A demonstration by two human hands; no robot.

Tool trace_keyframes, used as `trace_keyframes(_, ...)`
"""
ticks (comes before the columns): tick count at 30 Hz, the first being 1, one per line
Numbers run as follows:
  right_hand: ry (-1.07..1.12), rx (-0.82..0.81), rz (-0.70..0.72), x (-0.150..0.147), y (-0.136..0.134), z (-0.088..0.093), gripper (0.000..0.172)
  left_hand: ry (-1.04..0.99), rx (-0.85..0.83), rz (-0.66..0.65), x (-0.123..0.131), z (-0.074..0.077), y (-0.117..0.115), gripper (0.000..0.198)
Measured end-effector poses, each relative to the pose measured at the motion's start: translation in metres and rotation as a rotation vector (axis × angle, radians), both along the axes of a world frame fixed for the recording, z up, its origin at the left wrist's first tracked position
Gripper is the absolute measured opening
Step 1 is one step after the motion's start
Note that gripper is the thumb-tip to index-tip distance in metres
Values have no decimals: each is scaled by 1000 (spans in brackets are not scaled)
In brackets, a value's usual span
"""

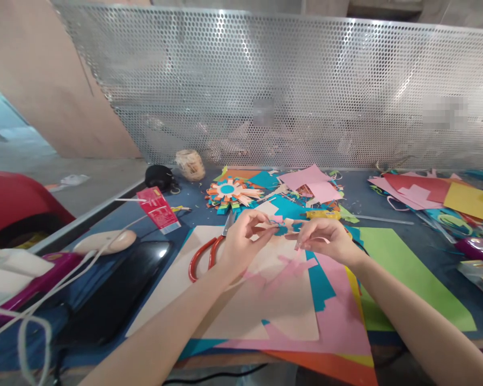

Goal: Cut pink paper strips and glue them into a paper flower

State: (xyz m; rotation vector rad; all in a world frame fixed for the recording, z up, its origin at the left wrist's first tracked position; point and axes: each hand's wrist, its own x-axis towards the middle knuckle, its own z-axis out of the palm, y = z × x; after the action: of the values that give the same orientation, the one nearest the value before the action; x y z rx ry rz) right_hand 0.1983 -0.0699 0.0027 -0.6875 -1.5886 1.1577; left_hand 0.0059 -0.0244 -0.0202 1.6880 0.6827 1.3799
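My left hand (247, 238) and my right hand (328, 238) are raised over the stacked paper, thumbs and fingers pinched together. Between them they hold a small cut-paper piece (280, 230) in blue and pale pink; my fingertips cover part of it. Scissors with red handles (201, 261) lie partly under my left wrist, blades pointing away. Below my hands is a cream paper sheet (225, 313) with pink paper strips (282, 273) on it. A layered paper flower (227, 189) with a blue centre rests just beyond.
A phone (116, 292), a computer mouse (104, 242), a pink packet (158, 208) and white cables are on the left. Green sheets (402, 279) lie right. A yellow glue gun or cutter-like tool (322, 214) lies behind my right hand. A perforated metal screen (290, 80) borders the back.
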Motion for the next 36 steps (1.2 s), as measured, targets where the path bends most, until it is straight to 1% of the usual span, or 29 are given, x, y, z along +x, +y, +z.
trace_keyframes(2, -7, -3, -25, 0, 1, -1, 6, -60, -106, -93, 1, 3, 0, 29)
trace_keyframes(5, -12, 10, -32, 2, 3, -2, 6, -152, -198, -234, 0, 6, 2, 38)
trace_keyframes(6, -13, 13, -30, 2, 3, -2, 5, -169, -233, -263, -1, 7, 2, 40)
trace_keyframes(8, -19, 13, -22, 3, 3, -2, 5, -176, -314, -279, -2, 7, 4, 42)
trace_keyframes(11, -32, 11, -6, 4, 4, -2, 4, -118, -393, -245, -3, 8, 5, 44)
trace_keyframes(15, -40, 20, -8, 3, 4, -2, 4, -98, -392, -239, -2, 11, 7, 50)
trace_keyframes(19, -42, 8, -22, 2, 5, -2, 4, -144, -409, -195, -2, 12, 11, 49)
trace_keyframes(22, -53, -15, -25, 2, 5, -4, 6, -155, -395, -199, -2, 12, 14, 48)
trace_keyframes(26, -73, -19, -16, 2, 4, -4, 6, -192, -452, -156, -2, 13, 14, 49)
trace_keyframes(28, -92, -28, -15, 1, 4, -3, 7, -201, -475, -162, -2, 14, 14, 45)
trace_keyframes(30, -100, -36, -26, 1, 4, -2, 8, -200, -435, -206, -2, 15, 13, 42)
trace_keyframes(32, -98, -34, -53, 1, 4, -1, 9, -180, -344, -235, -4, 14, 13, 41)
trace_keyframes(36, -65, -21, -109, 4, 7, -1, 10, -78, -215, -166, -7, 12, 15, 37)
